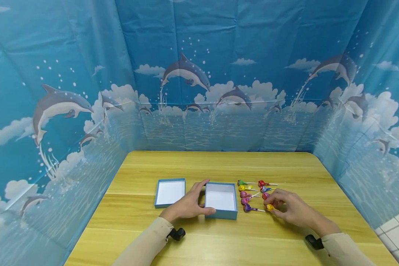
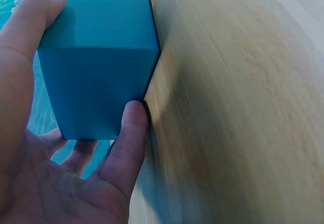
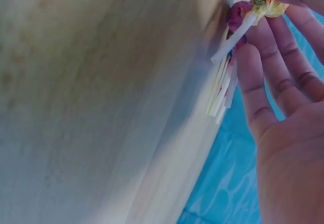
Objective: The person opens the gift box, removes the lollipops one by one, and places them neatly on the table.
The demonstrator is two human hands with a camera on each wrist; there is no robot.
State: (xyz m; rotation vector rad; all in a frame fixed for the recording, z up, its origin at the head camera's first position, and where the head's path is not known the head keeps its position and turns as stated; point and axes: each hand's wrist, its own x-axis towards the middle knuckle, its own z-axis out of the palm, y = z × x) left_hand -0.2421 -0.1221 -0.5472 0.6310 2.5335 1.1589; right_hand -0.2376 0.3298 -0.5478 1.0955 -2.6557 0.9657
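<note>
A blue open-topped box point(image 1: 221, 214) with a white inside stands on the table. My left hand point(image 1: 190, 202) holds it at its left side, the thumb near the front corner; the left wrist view shows the blue box point(image 2: 98, 89) with fingertips against it. My right hand point(image 1: 290, 208) pinches a yellow-wrapped lollipop point(image 1: 270, 207) at the near end of the right row. In the right wrist view this lollipop's white stick point(image 3: 234, 39) sticks out from between the thumb and fingers. A purple lollipop point(image 1: 247, 208) lies at the near end of the left row.
Other lollipops lie in two rows, among them a green one point(image 1: 241, 182), a red one point(image 1: 262, 183) and a blue one point(image 1: 264, 189). The white-lined box lid point(image 1: 170, 192) lies left of the box. A dolphin-print curtain point(image 1: 219, 129) surrounds the wooden table point(image 1: 219, 162).
</note>
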